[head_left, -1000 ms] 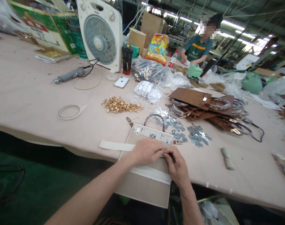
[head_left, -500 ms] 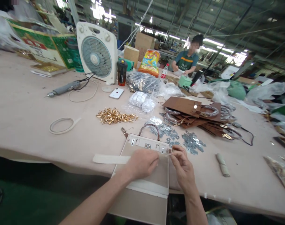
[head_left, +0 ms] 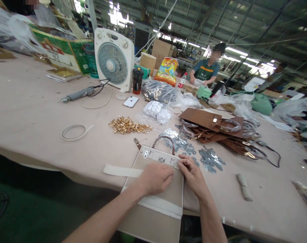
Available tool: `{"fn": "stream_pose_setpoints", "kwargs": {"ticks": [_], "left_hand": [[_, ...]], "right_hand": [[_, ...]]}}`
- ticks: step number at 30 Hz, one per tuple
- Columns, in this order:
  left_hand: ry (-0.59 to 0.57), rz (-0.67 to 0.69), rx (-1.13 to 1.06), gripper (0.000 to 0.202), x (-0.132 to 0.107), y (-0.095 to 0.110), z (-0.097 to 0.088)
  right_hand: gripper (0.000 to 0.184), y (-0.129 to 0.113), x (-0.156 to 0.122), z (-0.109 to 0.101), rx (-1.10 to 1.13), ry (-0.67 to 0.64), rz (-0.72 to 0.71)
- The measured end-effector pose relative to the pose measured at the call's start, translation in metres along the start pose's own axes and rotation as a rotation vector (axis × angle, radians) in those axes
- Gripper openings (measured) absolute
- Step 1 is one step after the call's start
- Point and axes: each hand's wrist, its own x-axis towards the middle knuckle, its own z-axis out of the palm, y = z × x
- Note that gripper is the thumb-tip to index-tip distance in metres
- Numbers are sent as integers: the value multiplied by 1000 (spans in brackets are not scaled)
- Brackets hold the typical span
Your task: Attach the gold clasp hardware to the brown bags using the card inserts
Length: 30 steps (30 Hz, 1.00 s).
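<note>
A beige-lined handbag panel (head_left: 165, 216) hangs partly over the table's front edge, with a brown handle (head_left: 165, 137) at its top. Along its upper strip sit small metal plates (head_left: 161, 160). My left hand (head_left: 157, 178) rests over the panel with fingers curled in; whatever they hold is hidden. At the panel's upper right edge, my right hand (head_left: 192, 173) has thumb and fingers closed on the border. A pale strip (head_left: 122, 171) reaches out left from under my left hand. A brown strap end with a gold fitting (head_left: 137, 143) shows past the upper left corner.
Gold screws (head_left: 129, 125) and grey metal plates (head_left: 211, 159) lie in heaps beyond the panel. Brown handbags (head_left: 211, 123) are stacked at right. A tape roll (head_left: 73, 132), electric screwdriver (head_left: 77, 95), phone (head_left: 130, 101) and fan (head_left: 114, 60) are leftward. A co-worker (head_left: 206, 71) stands across the table.
My right fingers have moved inward onto the panel's right border; the small strap piece beside them no longer shows. My left hand stays curled over the panel. The whole view has shifted slightly.
</note>
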Motion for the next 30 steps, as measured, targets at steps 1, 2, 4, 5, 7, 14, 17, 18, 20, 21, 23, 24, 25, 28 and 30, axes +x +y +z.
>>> {"fn": "stream_pose_setpoints", "kwargs": {"ticks": [1,2,4,5,7,14,17,18,20,21,23,24,25,28,30], "left_hand": [[-1,-1,-1,14,0,0,0],[-2,-1,-1,13,0,-1,1],[-5,-3,-1,12,-1,-1,2],[-5,-8,0,12,-1,-1,2],[0,-23,6,13,-1,-1,2],[0,-14,39,14,-1,2,-2],[5,-11,35,13,-1,2,0],[6,-10,31,12,-1,1,1],[10,-10,26,11,-2,1,2],[10,-10,25,11,-2,1,2],[11,-15,29,12,-2,2,2],[15,-20,32,12,-2,2,2],[21,-22,33,13,-2,2,2],[51,-22,23,14,-3,2,3],[70,-22,15,15,-2,1,6]], "right_hand": [[28,0,1,0,-1,5,-2],[28,1,2,0,-3,10,-2],[28,2,3,1,-10,14,-3],[28,2,4,1,-14,17,-5],[27,3,4,1,-23,26,-17],[21,14,3,5,-48,20,-38],[26,18,1,7,23,27,-11],[32,19,1,9,77,32,17],[47,19,1,11,184,39,76],[51,19,1,12,219,44,99],[51,16,2,15,239,75,122],[50,15,3,17,235,104,129],[49,13,5,20,227,138,134],[49,12,9,29,169,270,156],[47,13,10,33,92,340,186]]}}
